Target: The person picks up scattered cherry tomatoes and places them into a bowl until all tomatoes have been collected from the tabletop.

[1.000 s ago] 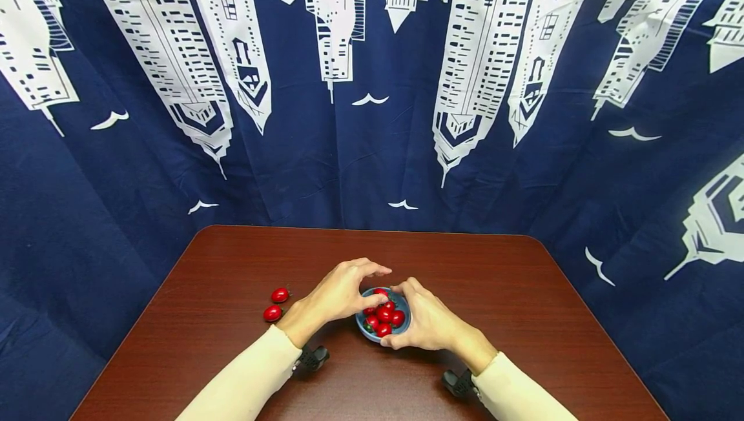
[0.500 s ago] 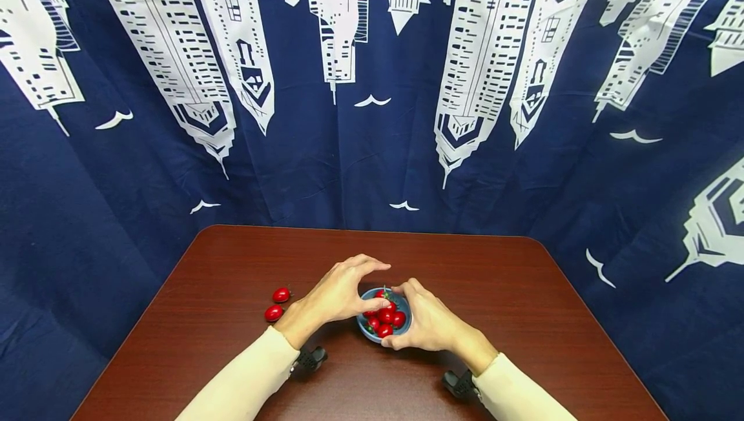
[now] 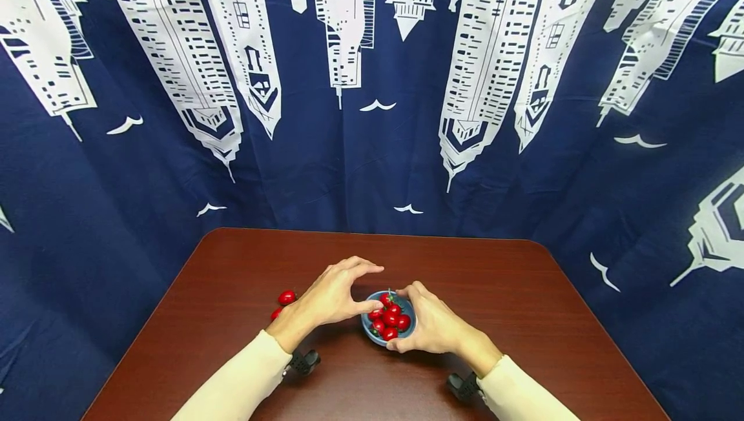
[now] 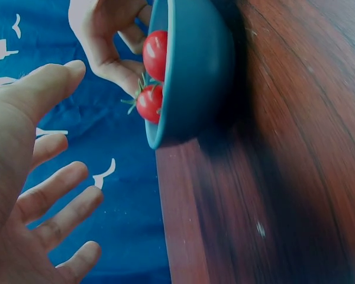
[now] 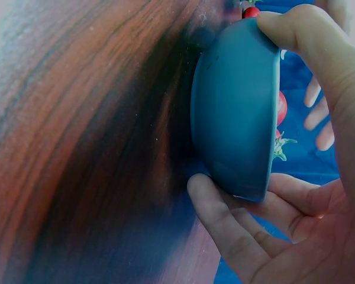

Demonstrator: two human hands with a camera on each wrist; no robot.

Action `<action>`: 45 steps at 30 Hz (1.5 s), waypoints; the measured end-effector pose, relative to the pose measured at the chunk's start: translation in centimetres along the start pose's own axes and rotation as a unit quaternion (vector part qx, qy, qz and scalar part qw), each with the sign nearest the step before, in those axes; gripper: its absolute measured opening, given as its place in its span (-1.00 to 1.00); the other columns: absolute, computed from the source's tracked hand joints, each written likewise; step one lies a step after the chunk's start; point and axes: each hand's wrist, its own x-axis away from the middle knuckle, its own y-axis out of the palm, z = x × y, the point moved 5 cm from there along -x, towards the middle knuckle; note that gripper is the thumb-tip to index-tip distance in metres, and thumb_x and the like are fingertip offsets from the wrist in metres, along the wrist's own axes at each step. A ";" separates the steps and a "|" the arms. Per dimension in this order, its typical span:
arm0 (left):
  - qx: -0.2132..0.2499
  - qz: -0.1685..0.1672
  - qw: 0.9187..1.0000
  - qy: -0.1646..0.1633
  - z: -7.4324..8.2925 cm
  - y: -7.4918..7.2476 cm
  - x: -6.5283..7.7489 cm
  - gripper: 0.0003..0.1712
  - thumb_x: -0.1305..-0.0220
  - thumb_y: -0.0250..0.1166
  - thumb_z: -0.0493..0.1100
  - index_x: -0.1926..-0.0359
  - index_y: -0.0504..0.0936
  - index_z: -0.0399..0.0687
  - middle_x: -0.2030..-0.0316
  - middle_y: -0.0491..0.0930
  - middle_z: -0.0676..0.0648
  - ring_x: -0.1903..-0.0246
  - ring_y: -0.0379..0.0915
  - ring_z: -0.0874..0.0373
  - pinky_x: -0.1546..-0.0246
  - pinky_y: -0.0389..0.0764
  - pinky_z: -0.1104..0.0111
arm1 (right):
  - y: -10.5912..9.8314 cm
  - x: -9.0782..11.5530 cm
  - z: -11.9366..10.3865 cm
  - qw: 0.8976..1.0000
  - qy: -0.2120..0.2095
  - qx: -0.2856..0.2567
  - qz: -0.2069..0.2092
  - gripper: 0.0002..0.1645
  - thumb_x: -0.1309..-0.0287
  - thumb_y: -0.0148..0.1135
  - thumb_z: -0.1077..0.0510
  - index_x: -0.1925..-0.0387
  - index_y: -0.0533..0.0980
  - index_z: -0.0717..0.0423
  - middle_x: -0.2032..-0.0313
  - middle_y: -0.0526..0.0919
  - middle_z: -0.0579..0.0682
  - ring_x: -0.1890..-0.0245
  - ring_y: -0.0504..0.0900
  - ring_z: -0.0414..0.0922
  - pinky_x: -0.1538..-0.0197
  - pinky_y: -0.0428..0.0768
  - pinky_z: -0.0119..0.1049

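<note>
A small blue bowl [image 3: 365, 328] [image 4: 204, 71] [image 5: 236, 112] stands on the table, holding several red cherry tomatoes [image 3: 391, 319] with green stems. My right hand [image 3: 434, 323] [image 5: 307, 231] grips the bowl from the right, thumb at the near rim and fingers round the far side. At the bowl's left rim is my left hand [image 3: 334, 295] [image 4: 23, 171], its thumb over the rim and its fingers spread apart with nothing between them. In the left wrist view, one tomato [image 4: 149, 103] shows its stem poking past the rim.
Two more cherry tomatoes lie on the brown wooden table [image 3: 494, 279] left of the bowl. The farther tomato [image 3: 287, 297] is in plain sight; the nearer tomato [image 3: 276, 313] is partly behind my left wrist. A navy curtain [image 3: 349, 169] with white buildings hangs behind the table.
My left hand has drawn back slightly leftward from over the bowl, its thumb and fingers farther apart. It now covers part of the nearer loose tomato. The right hand keeps its grip.
</note>
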 end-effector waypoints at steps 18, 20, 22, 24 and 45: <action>-0.029 0.021 0.999 -0.027 -3.0 -2.5 3.2 -0.23 -0.32 0.74 0.18 -0.50 0.76 0.24 -0.37 0.77 0.05 -0.38 0.75 -0.05 -0.45 0.71 -0.22 | -0.1 0.1 0.1 1.000 0.012 -0.007 0.004 0.21 0.14 0.87 -0.40 -0.36 0.60 0.24 -0.19 0.70 0.01 -0.10 0.80 -0.07 -0.29 0.84 -0.07; -0.035 0.023 0.999 -0.030 -3.5 -2.6 3.7 -0.23 -0.31 0.75 0.18 -0.49 0.77 0.23 -0.36 0.77 0.05 -0.38 0.76 -0.04 -0.44 0.71 -0.21 | 0.0 0.1 0.1 1.000 0.011 -0.007 0.003 0.21 0.15 0.88 -0.40 -0.36 0.60 0.25 -0.18 0.70 0.02 -0.09 0.79 -0.06 -0.29 0.83 -0.06; -0.038 0.023 0.998 -0.035 -4.0 -2.7 4.3 -0.24 -0.31 0.75 0.19 -0.48 0.77 0.23 -0.35 0.78 0.05 -0.37 0.76 -0.04 -0.43 0.72 -0.22 | 0.0 0.2 0.2 1.000 0.010 -0.008 0.001 0.21 0.15 0.89 -0.39 -0.36 0.60 0.25 -0.16 0.69 0.02 -0.09 0.79 -0.07 -0.29 0.83 -0.06; -0.041 0.026 0.998 -0.038 -4.6 -2.9 4.9 -0.24 -0.30 0.75 0.19 -0.47 0.77 0.23 -0.34 0.78 0.04 -0.36 0.76 -0.05 -0.43 0.72 -0.22 | 0.0 0.2 0.1 1.000 0.010 -0.009 -0.001 0.21 0.15 0.89 -0.39 -0.36 0.60 0.25 -0.16 0.69 0.02 -0.09 0.79 -0.06 -0.29 0.83 -0.06; -0.059 0.041 0.991 -0.113 -9.3 -6.3 10.2 -0.14 -0.23 0.82 0.16 -0.48 0.76 0.06 -0.32 0.76 -0.05 -0.33 0.73 -0.16 -0.36 0.78 -0.22 | -0.2 -0.2 -0.1 1.000 0.014 -0.008 -0.005 0.19 0.13 0.87 -0.38 -0.37 0.59 0.22 -0.19 0.69 -0.03 -0.10 0.79 -0.10 -0.29 0.83 -0.10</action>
